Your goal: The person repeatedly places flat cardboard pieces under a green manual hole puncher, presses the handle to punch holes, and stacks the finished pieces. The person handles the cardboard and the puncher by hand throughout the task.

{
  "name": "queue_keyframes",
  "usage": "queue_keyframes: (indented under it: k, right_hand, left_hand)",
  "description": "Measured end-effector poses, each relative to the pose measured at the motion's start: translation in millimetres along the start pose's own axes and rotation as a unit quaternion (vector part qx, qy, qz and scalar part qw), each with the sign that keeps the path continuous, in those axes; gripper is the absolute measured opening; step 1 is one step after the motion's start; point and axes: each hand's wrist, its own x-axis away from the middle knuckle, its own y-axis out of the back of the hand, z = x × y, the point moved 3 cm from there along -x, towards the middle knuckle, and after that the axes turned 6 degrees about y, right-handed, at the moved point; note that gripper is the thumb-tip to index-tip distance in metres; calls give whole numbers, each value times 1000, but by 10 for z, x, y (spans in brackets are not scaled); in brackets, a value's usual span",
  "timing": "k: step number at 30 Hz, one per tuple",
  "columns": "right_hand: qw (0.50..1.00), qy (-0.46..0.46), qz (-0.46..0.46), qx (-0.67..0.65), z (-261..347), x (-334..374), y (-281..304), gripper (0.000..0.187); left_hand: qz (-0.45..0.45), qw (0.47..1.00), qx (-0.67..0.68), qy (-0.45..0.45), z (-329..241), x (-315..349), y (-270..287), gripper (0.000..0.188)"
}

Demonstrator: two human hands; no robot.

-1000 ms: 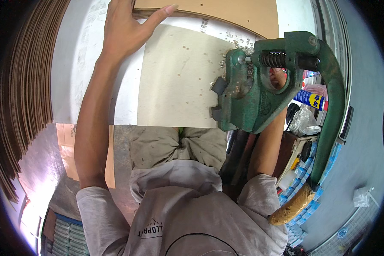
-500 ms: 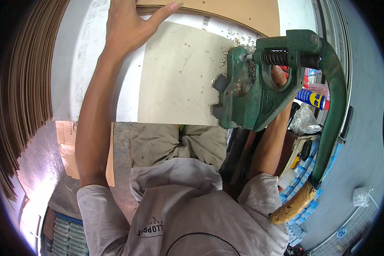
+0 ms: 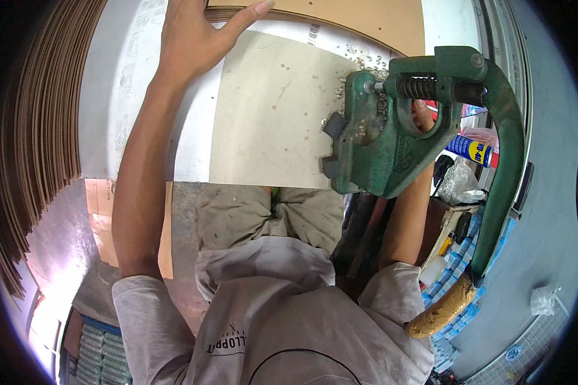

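My left hand (image 3: 196, 38) lies at the near left corner of a stack of brown cardboard sheets (image 3: 366, 19). Its thumb stretches out along the stack's near edge, apart from the other fingers, which the picture's top edge partly cuts off. A green hand-lever eyelet press (image 3: 392, 154) stands at the right of the table, its long lever ending in a grip wrapped in brown tape (image 3: 444, 314). Behind the press is my right hand (image 3: 422, 115); only a bit of it shows through the frame's opening, so its fingers are mostly hidden.
A grey-beige sheet (image 3: 263, 122) with small round bits lies left of the press. Small metal eyelets (image 3: 366, 61) are scattered behind it. Brown cardboard (image 3: 42, 109) is piled at far left. A blue-and-yellow spray can (image 3: 469, 149) and a clear plastic bag (image 3: 461, 183) sit at right.
The view has shifted very slightly, so the press and table appear a few pixels farther right. Both hands stay where they were.
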Motion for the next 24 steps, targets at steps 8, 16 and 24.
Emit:
queue_keyframes:
  k: [8,16,24]
  right_hand:
    - [978,167,97,76,383,202,-114,23]
    - [958,235,67,150,485,317,-207,25]
    - [986,119,101,63,295,-62,147,27]
  left_hand:
    - [7,1000,8,2,-16,-11,-14,82]
    - [2,1000,1,-8,-23,-19,-24,82]
    - [-10,1000,15,-5,-52,-10,-38,81]
